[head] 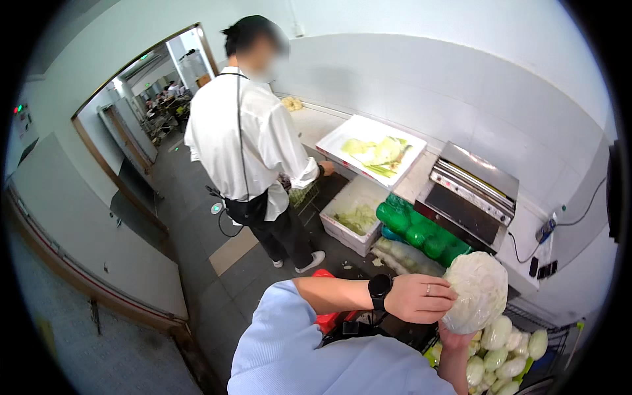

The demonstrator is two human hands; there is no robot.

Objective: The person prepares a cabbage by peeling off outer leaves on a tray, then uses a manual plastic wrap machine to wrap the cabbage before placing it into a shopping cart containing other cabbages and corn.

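A large pale cabbage head (476, 291) wrapped in clear film is between my two hands at the lower right. My left hand (422, 297), with a ring and a black watch at its wrist, rests with its fingers against the cabbage's near side. My right hand (455, 336) supports it from below, its fingers mostly hidden behind it. Beneath and to the right lie several film-wrapped pale vegetables (496, 333) in a pile. A film-wrapping machine (469, 197) sits on the counter beyond the cabbage.
A co-worker in a white shirt (247, 133) stands by the counter. A white tray (331, 143) holds leafy trimmings; a white foam box (340, 234) below contains leaves. Green net bags (419, 224) lie beside it. A red plastic item (326, 321) is near my arm. Cables run along the right counter.
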